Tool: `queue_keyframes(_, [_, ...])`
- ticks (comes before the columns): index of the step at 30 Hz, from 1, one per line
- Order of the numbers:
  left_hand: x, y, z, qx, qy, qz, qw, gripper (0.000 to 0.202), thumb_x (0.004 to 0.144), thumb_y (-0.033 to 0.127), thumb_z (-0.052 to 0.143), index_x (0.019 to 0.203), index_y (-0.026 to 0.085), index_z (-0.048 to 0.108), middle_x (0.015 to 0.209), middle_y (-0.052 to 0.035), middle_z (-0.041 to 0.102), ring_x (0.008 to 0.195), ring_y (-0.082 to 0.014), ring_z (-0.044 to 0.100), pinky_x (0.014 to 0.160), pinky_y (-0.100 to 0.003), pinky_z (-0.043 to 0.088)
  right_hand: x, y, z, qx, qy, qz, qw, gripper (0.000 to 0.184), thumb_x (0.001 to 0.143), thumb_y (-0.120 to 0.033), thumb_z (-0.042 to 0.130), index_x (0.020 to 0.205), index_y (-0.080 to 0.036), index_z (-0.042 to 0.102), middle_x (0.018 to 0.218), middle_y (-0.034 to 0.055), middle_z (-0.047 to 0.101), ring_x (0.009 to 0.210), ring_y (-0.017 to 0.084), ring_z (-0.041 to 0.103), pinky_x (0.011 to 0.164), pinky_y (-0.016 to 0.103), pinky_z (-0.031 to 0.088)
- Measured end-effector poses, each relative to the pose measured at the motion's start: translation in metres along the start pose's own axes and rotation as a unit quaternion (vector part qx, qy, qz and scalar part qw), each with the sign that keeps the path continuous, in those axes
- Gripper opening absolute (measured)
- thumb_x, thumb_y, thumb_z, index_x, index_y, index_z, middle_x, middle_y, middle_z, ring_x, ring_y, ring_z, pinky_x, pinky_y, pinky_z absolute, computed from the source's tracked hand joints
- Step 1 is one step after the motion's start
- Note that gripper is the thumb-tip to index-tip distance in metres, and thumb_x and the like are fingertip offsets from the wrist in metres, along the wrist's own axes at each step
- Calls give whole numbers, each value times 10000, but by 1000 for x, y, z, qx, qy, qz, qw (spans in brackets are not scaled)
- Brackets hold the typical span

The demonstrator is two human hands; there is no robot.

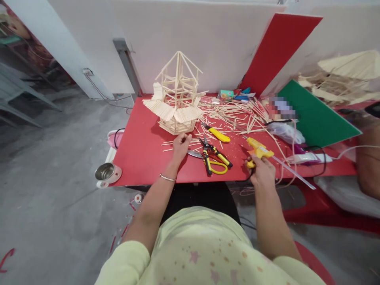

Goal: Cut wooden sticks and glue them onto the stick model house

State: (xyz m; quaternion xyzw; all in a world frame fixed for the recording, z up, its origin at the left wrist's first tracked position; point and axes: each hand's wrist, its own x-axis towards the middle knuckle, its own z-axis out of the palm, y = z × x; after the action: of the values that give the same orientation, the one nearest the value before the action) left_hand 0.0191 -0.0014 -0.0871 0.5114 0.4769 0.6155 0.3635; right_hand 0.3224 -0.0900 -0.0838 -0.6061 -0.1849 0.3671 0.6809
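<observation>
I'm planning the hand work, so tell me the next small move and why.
Probably pick up a loose wooden stick with the left hand: it is beside several, though whether it pinches one already is unclear. The right hand holds the yellow glue gun, and the wooden-stick model has only bare framing for its upper roof.

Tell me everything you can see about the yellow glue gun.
The glue gun looks like plastic: a yellow body with a pale label on its side and an orange patch near the front. A long translucent rod sticks out of its back, slanting down to the right. The right hand grips it near the red table's front edge, nose pointing left.
</observation>
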Motion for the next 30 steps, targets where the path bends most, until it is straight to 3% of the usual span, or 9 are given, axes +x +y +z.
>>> queue_keyframes(4, [-2,2,0,17,-22,-9,1000,534,899,534,653,537,191,461,511,50,350,514,-99,349,524,-244,328,8,7,-1,-13,9,8,1000,370,557,-355,857,739,-217,567,647,-47,648,560,111,621,524,246,584])
queue_keyframes(8, [0,1,0,3,-40,-37,999,312,874,408,682,662,179,702,601,2,618,590,-126,528,578,-244,429,11,-11,-21,-139,-3,-18,990,237,632,-328,815,775,-218,661,752,28,713,709,200,703,588,311,591])
queue_keyframes(11, [1,1,-1,1,-36,-53,998,157,785,325,751,741,178,784,731,-38,738,692,-159,632,644,-265,499,-1,-32,-30,-333,19,-124,934,185,694,-328,814,833,-236,736,972,126,757,1036,325,699,804,413,585])
queue_keyframes(12, [2,2,-1,-1,-30,-58,998,148,756,321,778,739,175,790,744,-44,751,696,-164,643,647,-271,508,-8,-38,-27,-397,29,-185,899,191,744,-351,784,900,-245,755,1055,143,756,1116,343,673,889,448,560])
queue_keyframes(14, [2,4,-2,-12,-17,-69,997,182,715,344,827,736,166,793,728,-47,753,625,-147,619,588,-262,490,-24,-47,-10,-452,-21,-273,849,233,850,-400,688,1028,-270,763,1121,96,759,1138,320,672,1029,505,494])
queue_keyframes(17, [2,9,-3,-44,-20,-95,994,313,762,468,805,737,156,786,682,-50,739,444,-86,476,439,-237,368,-48,-49,39,-371,-181,-290,863,204,893,-410,672,1029,-295,772,1060,31,782,1023,247,715,1013,432,519])
queue_keyframes(20, [1,18,-4,-82,-47,-113,989,528,880,642,627,762,153,787,717,-91,756,388,-68,414,402,-246,315,-62,-41,93,-332,-295,-307,842,281,866,-379,728,1139,-316,751,1047,16,786,1030,245,712,1009,422,512])
queue_keyframes(25, [-7,35,-5,-93,-96,-151,979,780,869,832,419,828,157,807,783,-137,774,402,-94,469,414,-280,351,-68,-22,149,-304,-348,-312,830,611,788,-327,804,1372,-338,626,1150,28,764,1112,267,685,1024,431,494])
queue_keyframes(30, [-11,46,-6,-99,-118,-172,973,819,854,860,389,998,163,794,830,-142,784,388,-105,495,367,-284,258,-62,-12,153,-234,-359,-228,874,397,849,-311,721,1246,-303,722,984,14,796,946,233,733,911,383,554])
